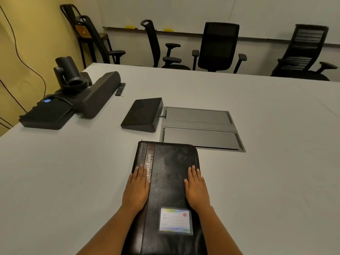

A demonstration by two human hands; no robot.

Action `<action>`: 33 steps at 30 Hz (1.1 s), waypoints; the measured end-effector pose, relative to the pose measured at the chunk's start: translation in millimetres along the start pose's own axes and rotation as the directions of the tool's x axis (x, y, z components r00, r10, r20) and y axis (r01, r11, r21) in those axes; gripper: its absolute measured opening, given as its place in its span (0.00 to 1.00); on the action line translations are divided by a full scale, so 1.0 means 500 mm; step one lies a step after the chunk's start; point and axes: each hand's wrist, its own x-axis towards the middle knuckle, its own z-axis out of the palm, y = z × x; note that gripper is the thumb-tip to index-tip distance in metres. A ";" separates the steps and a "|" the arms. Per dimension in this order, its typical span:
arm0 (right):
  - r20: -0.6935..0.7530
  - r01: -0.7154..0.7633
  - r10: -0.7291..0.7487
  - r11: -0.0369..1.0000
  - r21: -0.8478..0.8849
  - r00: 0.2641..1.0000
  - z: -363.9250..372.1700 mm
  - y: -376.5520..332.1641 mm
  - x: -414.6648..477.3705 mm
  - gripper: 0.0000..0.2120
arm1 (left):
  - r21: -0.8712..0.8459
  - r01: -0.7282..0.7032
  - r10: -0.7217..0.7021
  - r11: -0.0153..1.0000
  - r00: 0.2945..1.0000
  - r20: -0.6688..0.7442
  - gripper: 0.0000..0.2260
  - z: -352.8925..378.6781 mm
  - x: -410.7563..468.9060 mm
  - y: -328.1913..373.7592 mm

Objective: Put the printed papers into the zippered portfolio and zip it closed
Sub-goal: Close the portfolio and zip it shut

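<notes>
A black leather zippered portfolio (168, 173) lies closed on the white table (64, 172) in front of me, its long side running away from me. A brown strip with the word "Portfolio" runs along its left part, and a clear pocket with a coloured card (174, 220) sits near its front. My left hand (137, 188) lies flat on the left edge with straight fingers. My right hand (196, 188) lies flat on the right edge the same way. No printed papers are in sight.
Beyond the portfolio a grey cable hatch (200, 127) is set into the table, with a black wedge-shaped touch panel (143, 115) to its left. A soundbar with camera (73, 92) and a small remote (120, 88) sit at far left. Office chairs (219, 48) line the far side.
</notes>
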 end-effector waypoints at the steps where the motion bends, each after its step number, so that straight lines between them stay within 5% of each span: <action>1: 0.001 -0.005 0.005 1.000 -0.002 1.000 0.001 -0.001 -0.017 0.25 | 0.012 -0.002 0.002 1.000 1.000 0.013 0.26 -0.002 -0.017 0.001; 8: 0.022 -0.038 0.039 0.998 -0.041 0.999 0.013 -0.009 -0.130 0.27 | 0.048 -0.031 0.027 0.998 0.997 0.076 0.25 -0.005 -0.128 -0.011; 13: 0.049 -0.042 0.042 0.999 -0.002 0.998 0.028 -0.008 -0.216 0.27 | 0.053 -0.090 0.082 0.995 0.988 0.132 0.51 -0.019 -0.190 -0.017; 22: 0.103 -0.045 0.043 0.999 0.016 0.994 0.028 -0.017 -0.332 0.28 | 0.079 -0.143 0.124 0.987 0.971 0.204 0.58 -0.031 -0.299 -0.021; 24: 0.120 -0.038 0.038 0.999 -0.002 0.992 0.021 -0.017 -0.354 0.28 | 0.095 -0.109 0.090 0.990 0.979 0.185 0.54 -0.033 -0.319 -0.010; 28: 0.163 -0.014 0.018 1.000 -0.025 0.987 0.005 -0.011 -0.392 0.27 | 0.066 -0.022 0.006 0.998 0.971 0.237 0.27 -0.045 -0.361 0.018; 33: 0.252 -0.002 0.005 1.000 -0.014 0.968 -0.027 0.000 -0.427 0.25 | 0.092 0.009 -0.034 0.996 0.964 0.264 0.26 -0.059 -0.394 0.048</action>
